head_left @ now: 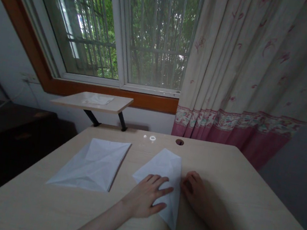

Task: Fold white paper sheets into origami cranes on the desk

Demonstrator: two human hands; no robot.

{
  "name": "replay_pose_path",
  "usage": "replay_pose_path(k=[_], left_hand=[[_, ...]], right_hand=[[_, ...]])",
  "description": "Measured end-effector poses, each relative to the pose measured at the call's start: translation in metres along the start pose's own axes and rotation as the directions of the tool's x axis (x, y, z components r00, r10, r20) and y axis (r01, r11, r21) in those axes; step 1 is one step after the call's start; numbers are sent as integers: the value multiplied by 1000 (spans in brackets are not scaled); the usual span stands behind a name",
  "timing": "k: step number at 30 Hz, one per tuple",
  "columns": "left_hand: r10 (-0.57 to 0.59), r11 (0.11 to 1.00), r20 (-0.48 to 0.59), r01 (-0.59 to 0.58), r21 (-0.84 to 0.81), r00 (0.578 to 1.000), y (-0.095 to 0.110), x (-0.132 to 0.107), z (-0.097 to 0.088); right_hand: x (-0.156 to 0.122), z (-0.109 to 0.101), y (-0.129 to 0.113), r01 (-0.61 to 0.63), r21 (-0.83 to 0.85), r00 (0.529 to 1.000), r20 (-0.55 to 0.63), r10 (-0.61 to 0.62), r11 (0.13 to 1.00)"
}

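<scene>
A folded sheet of white paper [173,167] lies creased on the desk in front of me, with a narrow point towards me. My left hand [149,194] rests on its left part, fingers spread and pressing flat. Beside its right edge is my right hand [193,189], fingers curled in with the tips at the paper's edge; whether they pinch anything is hidden. To the left lies a stack of white paper sheets [96,164], creased and roughly square.
The pale wooden desk [221,162] has a cable hole [179,142] near its back edge. A small raised shelf [72,100] at the back left carries a crumpled white piece [98,99]. A window and a patterned curtain [232,84] stand behind; a dark cabinet [11,129] is left.
</scene>
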State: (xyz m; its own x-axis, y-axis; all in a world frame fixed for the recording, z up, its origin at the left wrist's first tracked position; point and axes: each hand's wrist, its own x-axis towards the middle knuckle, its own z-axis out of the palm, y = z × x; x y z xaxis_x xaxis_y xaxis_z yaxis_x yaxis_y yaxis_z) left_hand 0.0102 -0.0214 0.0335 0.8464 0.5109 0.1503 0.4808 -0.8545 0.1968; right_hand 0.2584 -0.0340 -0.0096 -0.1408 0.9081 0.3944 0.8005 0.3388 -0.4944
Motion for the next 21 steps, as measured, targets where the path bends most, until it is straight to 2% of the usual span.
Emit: replay_pose_path(k=[5, 9, 15, 21], left_hand=[[-17, 1000, -42, 17, -18, 999, 0, -4, 4], [-42, 999, -66, 40, -27, 997, -4, -7, 11], [-33, 999, -67, 33, -1, 997, -8, -9, 17], [-29, 1000, -70, 28, -15, 997, -8, -9, 16]], right_hand=[[-2, -7, -7, -6, -30, 996, 89, 9, 1000], [-4, -9, -8, -11, -157, 992, 120, 30, 988], [-9, 0, 1, 61, -364, 992, 124, -16, 929], [-10, -1, -4, 48, -388, 995, 100, -10, 920]])
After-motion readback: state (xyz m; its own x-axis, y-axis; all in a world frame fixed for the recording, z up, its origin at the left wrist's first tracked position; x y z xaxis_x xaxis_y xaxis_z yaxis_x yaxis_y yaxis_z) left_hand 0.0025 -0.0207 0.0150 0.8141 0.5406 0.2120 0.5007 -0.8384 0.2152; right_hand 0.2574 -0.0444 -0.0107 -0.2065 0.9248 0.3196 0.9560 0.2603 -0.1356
